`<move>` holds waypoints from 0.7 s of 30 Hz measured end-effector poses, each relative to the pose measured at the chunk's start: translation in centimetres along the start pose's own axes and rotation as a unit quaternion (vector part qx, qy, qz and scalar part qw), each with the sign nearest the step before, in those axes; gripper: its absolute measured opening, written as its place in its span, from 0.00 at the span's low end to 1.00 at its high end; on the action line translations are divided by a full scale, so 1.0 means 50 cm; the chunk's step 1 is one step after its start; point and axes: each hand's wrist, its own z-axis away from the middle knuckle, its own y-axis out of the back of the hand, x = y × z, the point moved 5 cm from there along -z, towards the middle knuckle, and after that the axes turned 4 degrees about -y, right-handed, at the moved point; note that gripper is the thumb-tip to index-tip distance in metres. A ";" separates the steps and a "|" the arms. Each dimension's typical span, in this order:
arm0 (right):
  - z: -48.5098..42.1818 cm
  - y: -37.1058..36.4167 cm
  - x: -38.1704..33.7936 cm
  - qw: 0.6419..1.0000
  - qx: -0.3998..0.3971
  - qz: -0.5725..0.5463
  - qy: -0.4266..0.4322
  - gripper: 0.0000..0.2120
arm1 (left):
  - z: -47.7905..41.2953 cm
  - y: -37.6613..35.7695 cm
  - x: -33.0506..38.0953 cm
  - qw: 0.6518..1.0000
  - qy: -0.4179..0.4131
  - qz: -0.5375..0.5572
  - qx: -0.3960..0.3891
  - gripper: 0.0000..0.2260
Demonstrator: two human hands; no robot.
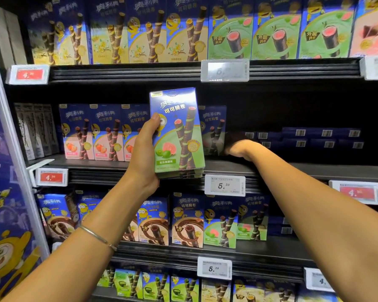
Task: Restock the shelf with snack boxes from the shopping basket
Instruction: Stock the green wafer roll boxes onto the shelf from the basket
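head view: store shelving seen from the front, with both forearms reaching up to the middle shelf (pixel 303 168).
left hand (pixel 145 153): it gripped a guava wafer-roll box (pixel 179 131) by its left edge, thumb on the front face and fingers hidden behind. Further box edges showed stacked directly behind it at the bottom.
guava wafer-roll box: upright with its front face toward the camera, held in the air before the front edge of the middle shelf and not resting on it.
right hand (pixel 238 148): it reached onto the middle shelf with the wrist above the front edge. The fingers ran into shadow beside a standing guava box (pixel 214 127), so whether they grasped anything could not be told.
standing guava box: upright on the middle shelf, just right of the held box and partly hidden by it.
strawberry boxes (pixel 96 131): upright in a row toward the shelf's left end.
flat blue boxes (pixel 314 139): lying stacked at the shelf's back right, barcoded ends outward.
price tag (pixel 225 185): fixed to the shelf's front edge below the right hand, reading 5.39.
bracelet (pixel 96 236): a thin silver band on the left wrist.
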 end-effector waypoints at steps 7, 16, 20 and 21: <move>0.005 -0.003 0.012 0.995 -0.060 -0.072 -0.046 0.17 | 0.003 -0.001 -0.002 1.000 0.007 0.001 0.002 0.18; 0.001 0.068 0.016 0.880 -0.018 -0.458 -0.121 0.10 | 0.005 -0.008 0.002 1.000 0.007 -0.006 -0.003 0.18; -0.016 0.121 0.028 0.880 0.170 -0.433 -0.094 0.15 | 0.006 -0.012 0.000 1.000 0.010 -0.006 -0.005 0.18; -0.018 0.135 0.031 0.881 0.218 -0.411 -0.091 0.15 | 0.006 -0.013 0.001 1.000 0.010 -0.006 -0.006 0.18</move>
